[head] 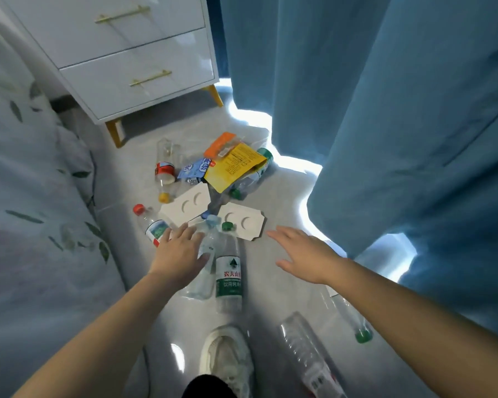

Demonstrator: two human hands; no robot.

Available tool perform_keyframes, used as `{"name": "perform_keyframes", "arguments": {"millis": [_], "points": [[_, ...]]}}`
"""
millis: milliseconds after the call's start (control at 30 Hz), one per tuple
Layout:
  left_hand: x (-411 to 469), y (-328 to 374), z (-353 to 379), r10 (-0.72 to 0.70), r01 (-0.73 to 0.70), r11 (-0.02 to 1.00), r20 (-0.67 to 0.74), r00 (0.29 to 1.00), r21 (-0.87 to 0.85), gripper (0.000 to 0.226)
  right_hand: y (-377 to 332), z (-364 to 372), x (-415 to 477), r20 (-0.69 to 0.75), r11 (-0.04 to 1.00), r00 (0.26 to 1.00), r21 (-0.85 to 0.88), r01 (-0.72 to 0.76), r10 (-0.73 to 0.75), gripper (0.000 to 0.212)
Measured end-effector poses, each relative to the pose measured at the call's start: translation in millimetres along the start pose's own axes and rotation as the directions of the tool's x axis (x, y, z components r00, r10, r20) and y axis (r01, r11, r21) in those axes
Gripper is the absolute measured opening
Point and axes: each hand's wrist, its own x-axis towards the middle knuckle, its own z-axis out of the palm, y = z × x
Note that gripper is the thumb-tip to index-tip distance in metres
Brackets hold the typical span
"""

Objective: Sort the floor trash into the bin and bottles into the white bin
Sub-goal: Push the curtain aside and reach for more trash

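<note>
Head view looks down on a litter pile on the pale floor [270, 268] between a white nightstand [127, 67], a blue curtain [385, 110] and a leaf-print bed cover [26, 196]. Neither bin is in sight. The left hand [181, 251] is stretched out with fingers spread and nearly straight, holding nothing. Its fingertips lie over the label of a red-capped bottle [148, 222], and its thumb sits just beside a blue-capped clear bottle [209, 248]; whether skin touches plastic I cannot tell. The right hand [302, 254] hovers flat and open above bare floor, just beside a white card piece [245, 225], also empty. A green-label bottle [228, 271] lies alongside the blue-capped one. Further off are a yellow-capped bottle [165, 170], a second card piece [187, 206], a yellow wrapper [236, 168], an orange wrapper [222, 143] and a blue packet [194, 168]. Two more bottles lie nearer the person's shoe [227, 357], one clear [308, 349] and one green-capped [354, 320] partly under the right forearm. I judge this an early pick-up step, with nothing yet gathered. The next move calls for closing the left fingers round one bottle body, likely the blue-capped one, while the right takes the card or the green-label bottle, keeping bottles and wrappers in separate hands since they go to different bins.
</note>
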Motion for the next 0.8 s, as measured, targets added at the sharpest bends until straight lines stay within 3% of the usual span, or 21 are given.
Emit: {"name": "perform_keyframes", "arguments": {"millis": [433,600,800], "points": [[91.2,-60.1,36.9,-0.241,0.247,0.961,0.061,0.969,-0.127,0.056,4.6,21.9,104.3,0.120,0.989,0.983,0.021,-0.144,0.140,0.077],[114.7,-73.1,49.5,-0.229,0.239,0.962,0.089,0.969,-0.129,0.063,7.7,26.8,139.2,0.113,0.983,0.977,0.031,-0.183,0.178,0.081],[126.9,-63.4,64.5,-0.180,0.189,0.965,0.063,0.982,-0.182,0.030,6.8,41.6,172.5,0.083,0.951,0.961,0.139,-0.275,0.265,0.089]]}}
